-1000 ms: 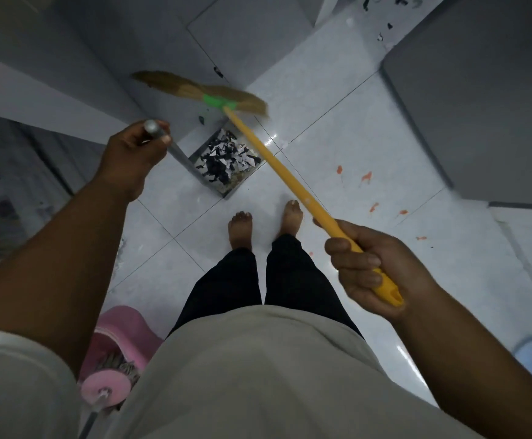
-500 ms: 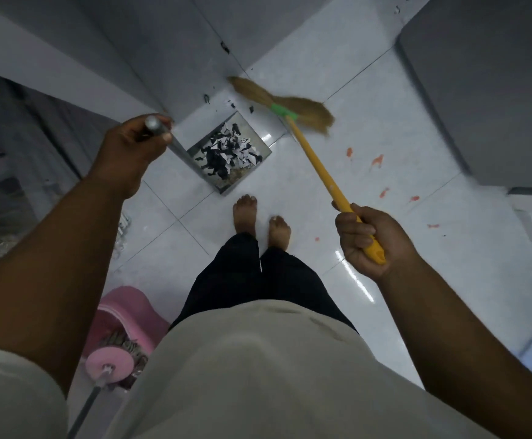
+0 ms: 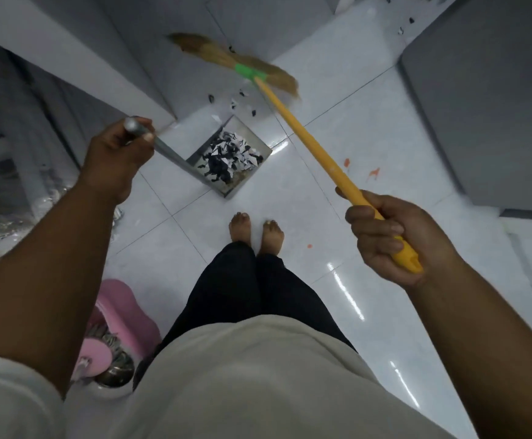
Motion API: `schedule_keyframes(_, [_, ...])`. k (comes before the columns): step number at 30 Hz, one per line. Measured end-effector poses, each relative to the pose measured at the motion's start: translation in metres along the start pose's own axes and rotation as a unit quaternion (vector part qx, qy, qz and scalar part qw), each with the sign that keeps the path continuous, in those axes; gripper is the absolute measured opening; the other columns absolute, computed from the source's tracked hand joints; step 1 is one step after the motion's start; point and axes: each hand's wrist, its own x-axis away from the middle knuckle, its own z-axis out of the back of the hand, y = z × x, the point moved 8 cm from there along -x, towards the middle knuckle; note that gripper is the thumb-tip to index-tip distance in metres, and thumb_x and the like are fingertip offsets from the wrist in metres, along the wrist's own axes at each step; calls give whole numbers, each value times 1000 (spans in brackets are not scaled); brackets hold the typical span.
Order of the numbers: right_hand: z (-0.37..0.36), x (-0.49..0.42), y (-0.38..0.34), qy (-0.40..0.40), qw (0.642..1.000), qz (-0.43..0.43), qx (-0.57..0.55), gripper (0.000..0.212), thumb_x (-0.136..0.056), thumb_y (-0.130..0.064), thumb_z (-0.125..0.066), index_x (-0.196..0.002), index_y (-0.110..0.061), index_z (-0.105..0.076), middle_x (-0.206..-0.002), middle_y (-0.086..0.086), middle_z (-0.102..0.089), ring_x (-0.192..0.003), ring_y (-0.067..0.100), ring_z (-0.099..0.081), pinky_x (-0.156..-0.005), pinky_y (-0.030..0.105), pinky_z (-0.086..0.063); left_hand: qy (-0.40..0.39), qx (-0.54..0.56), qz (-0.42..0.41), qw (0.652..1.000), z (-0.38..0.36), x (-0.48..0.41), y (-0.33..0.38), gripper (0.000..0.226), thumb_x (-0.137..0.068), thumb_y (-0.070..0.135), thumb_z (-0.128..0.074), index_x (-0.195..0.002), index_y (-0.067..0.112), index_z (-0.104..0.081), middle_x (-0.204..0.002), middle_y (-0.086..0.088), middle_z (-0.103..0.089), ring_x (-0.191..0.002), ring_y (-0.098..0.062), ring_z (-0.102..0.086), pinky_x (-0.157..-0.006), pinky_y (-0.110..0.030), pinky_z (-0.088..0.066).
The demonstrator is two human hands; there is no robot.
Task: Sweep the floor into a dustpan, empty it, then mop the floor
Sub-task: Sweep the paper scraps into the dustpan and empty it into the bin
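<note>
**Broom and dustpan gripped, scraps beyond the pan**

While the right hand (image 3: 391, 236) curls its fingers (image 3: 372, 231) tight around the near end of the yellow broom handle (image 3: 309, 141), the left hand (image 3: 115, 156) wraps closed around the grey metal dustpan handle (image 3: 160, 145). Farther out, the straw broom head with a green collar (image 3: 236, 63) is blurred over the far floor. A square metal dustpan (image 3: 230, 155) sits on the white tiled floor (image 3: 369, 128), holding black and white paper scraps (image 3: 226, 155). Loose scraps (image 3: 242, 101) lie just beyond it. A pink mop bucket (image 3: 119, 324) stands near left.
</note>
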Motion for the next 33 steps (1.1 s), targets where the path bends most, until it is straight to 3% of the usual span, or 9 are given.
schedule_keyframes(5, [-32,-60,-57,-3,999,53,12,14,-97,-17,-37,-100,-9,-48,-58,-4,-40,-32,5,-35,-29,11,-27,51,16,5,999,26,5,-6,38,-97,0,-57,-87,32,-75,-101,5,-65,-108,-21,-57,-107,-43,-45])
schedule_keyframes(7, [-48,-91,-75,-7,998,67,20,15,-98,-15,-35,-94,-8,-47,-56,-3,-39,-33,4,-34,-30,12,-27,66,15,5,998,39,3,-9,32,-98,0,-55,-96,28,-71,-103,4,-66,-109,-19,-60,-108,-42,-47])
schedule_keyframes(9, [-64,-121,-90,1,997,78,24,21,-102,-16,-32,-89,-7,-46,-57,-3,-37,-34,4,-34,-31,13,-28,71,12,7,997,50,1,-13,22,-98,0,-55,-113,11,-66,-105,4,-66,-111,-17,-62,-105,-38,-51])
schedule_keyframes(11, [-78,-148,-103,10,996,88,25,25,-103,-16,-31,-84,-7,-44,-57,-2,-36,-34,5,-33,-32,14,-28,77,6,-2,997,62,1,-13,32,-98,-1,-54,-130,-5,-56,-106,3,-66,-110,-15,-64,-101,-33,-54])
schedule_keyframes(16, [-94,-202,-126,41,993,106,12,23,-102,-15,-33,-82,-8,-42,-60,-2,-36,-32,7,-35,-31,16,-30,89,-6,-4,996,89,5,-15,39,-98,-2,-52,-135,-12,-47,-108,0,-64,-109,-18,-62,-104,-36,-52])
schedule_keyframes(23, [-71,-218,-79,99,992,64,50,22,-102,-14,-30,-82,-11,-37,-51,1,-40,-31,6,-35,-31,14,-27,117,-3,7,993,98,4,-26,35,-97,1,-56,-131,-7,-54,-110,-4,-63,-112,-21,-61,-105,-40,-51])
schedule_keyframes(29, [-37,-134,-10,95,992,-3,83,25,-103,-21,-33,-82,-12,-42,-48,-2,-41,-33,6,-33,-31,15,-29,114,8,15,993,99,-1,-25,22,-95,7,-62,-103,26,-69,-110,1,-66,-117,-21,-61,-105,-39,-51])
schedule_keyframes(33, [-30,-91,-21,83,991,-8,108,27,-101,-28,-35,-80,-15,-46,-49,-6,-34,-31,5,-30,-30,13,-25,104,6,8,995,104,-1,-20,25,-93,9,-64,-95,32,-74,-107,2,-67,-113,-22,-62,-103,-38,-52])
